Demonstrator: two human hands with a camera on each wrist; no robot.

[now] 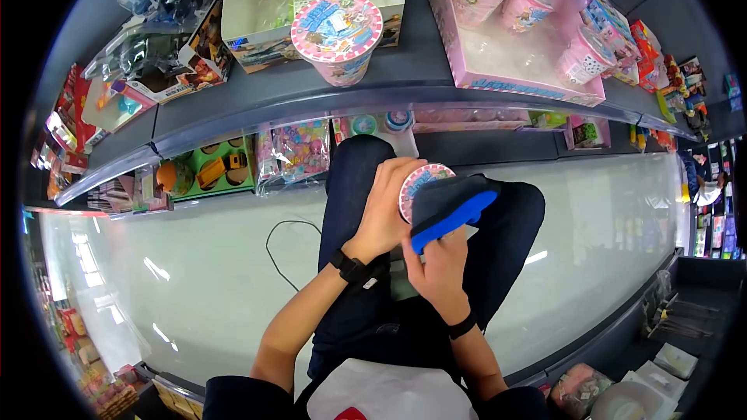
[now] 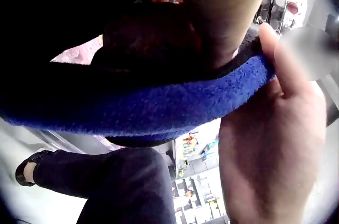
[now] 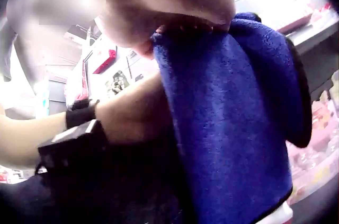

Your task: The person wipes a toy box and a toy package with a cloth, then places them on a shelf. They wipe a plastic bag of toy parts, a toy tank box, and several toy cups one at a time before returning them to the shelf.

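Note:
A round pink cup (image 1: 419,180) with a printed lid sits above the person's lap in the head view, partly covered by a cloth. The left hand (image 1: 387,198) wraps its fingers around the cup's left side. Gripped in the right hand (image 1: 442,264) is the cloth (image 1: 463,212), blue on one side and dark grey on the other, lying over the right part of the lid. Its plush blue face (image 3: 228,123) hangs in folds below the fingers in the right wrist view. In the left wrist view, the blue cloth (image 2: 159,104) hides most of the cup.
A similar pink cup (image 1: 339,31) stands at the shelf's front edge (image 1: 272,97). Right of it, a pink display box (image 1: 498,70) holds several more cups. Boxes of packaged toys fill the left side. A black cable (image 1: 268,253) lies on the pale floor, left of the legs (image 1: 354,179).

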